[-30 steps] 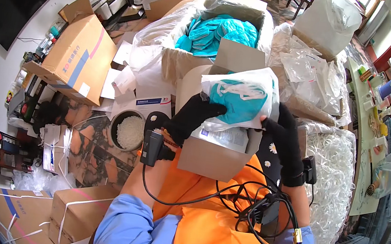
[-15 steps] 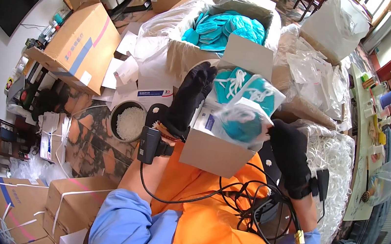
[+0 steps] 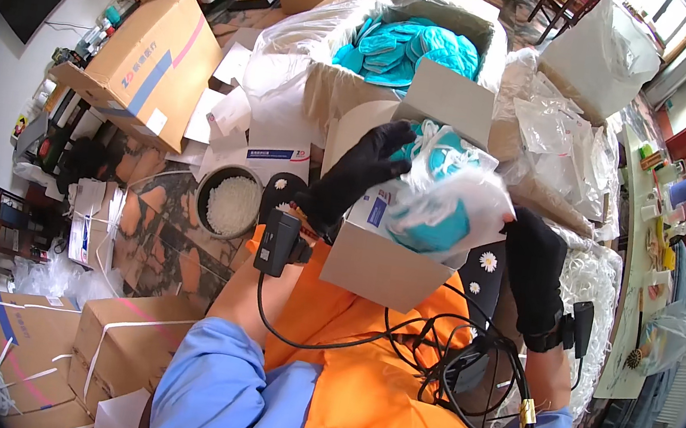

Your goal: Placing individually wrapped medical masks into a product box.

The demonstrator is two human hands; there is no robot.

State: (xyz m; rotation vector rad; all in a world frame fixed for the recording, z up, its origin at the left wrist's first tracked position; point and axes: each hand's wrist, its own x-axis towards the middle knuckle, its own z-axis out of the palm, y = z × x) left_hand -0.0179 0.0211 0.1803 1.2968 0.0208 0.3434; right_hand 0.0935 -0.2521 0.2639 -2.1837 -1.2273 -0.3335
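A small cardboard box [image 3: 388,265] stands upright with its flap raised, just ahead of my lap. Inside are teal face masks with white straps [image 3: 445,151]. A clear plastic bag [image 3: 486,200] with a teal mask [image 3: 432,228] in it lies over the box's opening. My right hand [image 3: 533,269], in a black glove, pinches the bag's edge at the right. My left hand [image 3: 357,174], also black-gloved, is at the box's left side. Its fingers are apart and reach over the rim beside the masks; whether they touch them is unclear.
Beyond the box, a large plastic-lined carton [image 3: 292,77] holds a heap of teal masks [image 3: 416,50]. A pot of white pieces [image 3: 233,204] stands at left, near a big brown carton [image 3: 160,60]. White straps [image 3: 589,290] fill a container at right. Black cables [image 3: 463,351] cross my lap.
My left hand has gone from upright with fingers together to bent over the rim, fingers apart. My right hand and the bag's pinched edge have shifted right. The view has shifted slightly.
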